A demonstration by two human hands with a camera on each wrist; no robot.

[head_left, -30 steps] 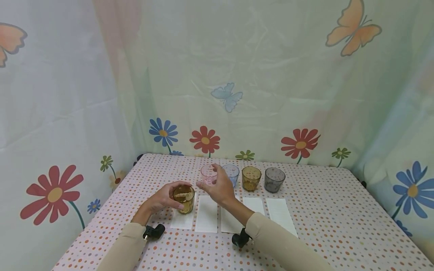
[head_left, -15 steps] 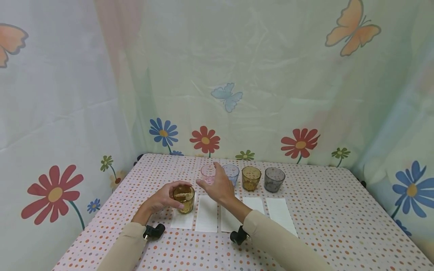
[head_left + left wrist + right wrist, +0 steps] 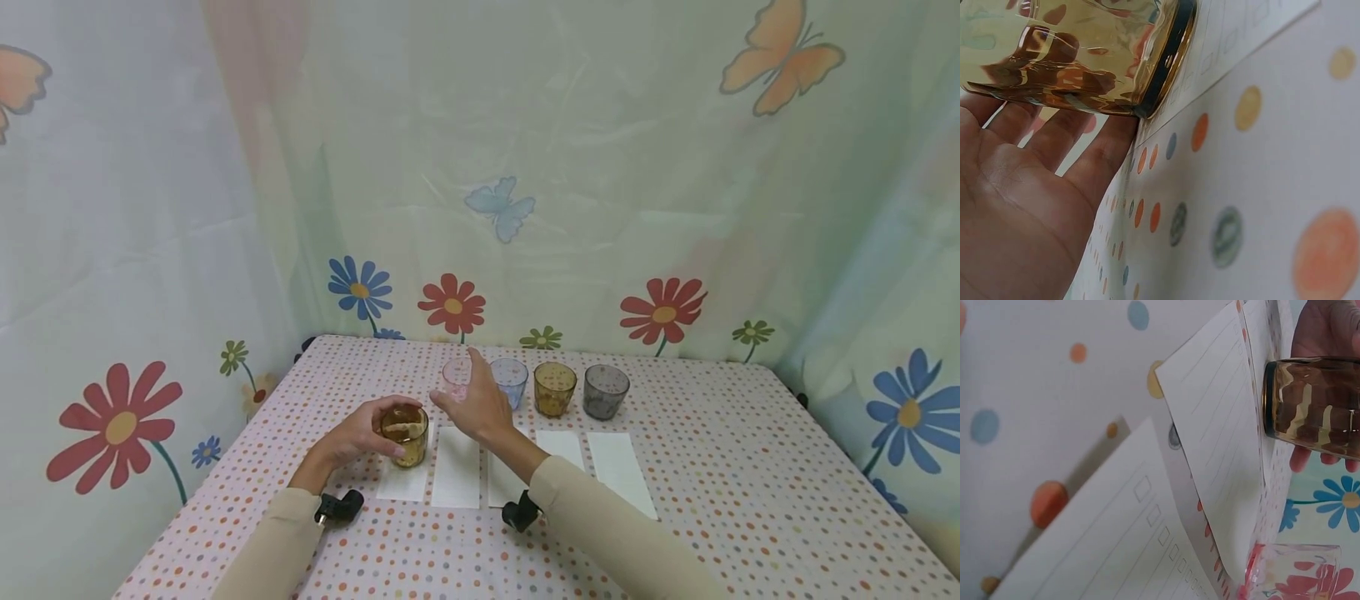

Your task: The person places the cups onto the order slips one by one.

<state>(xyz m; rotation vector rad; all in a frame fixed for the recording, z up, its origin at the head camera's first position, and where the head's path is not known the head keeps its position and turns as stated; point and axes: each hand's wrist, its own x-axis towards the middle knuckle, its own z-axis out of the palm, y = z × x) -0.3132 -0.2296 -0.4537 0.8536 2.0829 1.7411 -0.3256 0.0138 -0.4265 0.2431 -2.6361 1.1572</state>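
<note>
An amber glass tumbler (image 3: 407, 446) stands upright on the leftmost white paper strip (image 3: 399, 487). My left hand (image 3: 354, 435) holds it from the left, thumb at the front and fingers round the back. In the left wrist view, the fingers (image 3: 1107, 147) reach behind the glass while the palm lies apart from it. My right hand (image 3: 486, 410) has its thumb and fingers spread, in front of a pink glass (image 3: 453, 377), overlapping it in the head view. The right wrist view shows that pink glass (image 3: 1297, 575) but not the right hand.
A blue glass (image 3: 513, 385), a second amber glass (image 3: 555, 392) and a grey glass (image 3: 606, 393) stand in a row with the pink one. Several lined paper strips (image 3: 456, 477) lie before them on the dotted tablecloth (image 3: 720, 467). A printed curtain (image 3: 585, 167) closes the back.
My right wrist has shifted slightly left, and the right fingers now lie closer together. The head view has tipped down slightly. The left hand stays at the amber glass.
</note>
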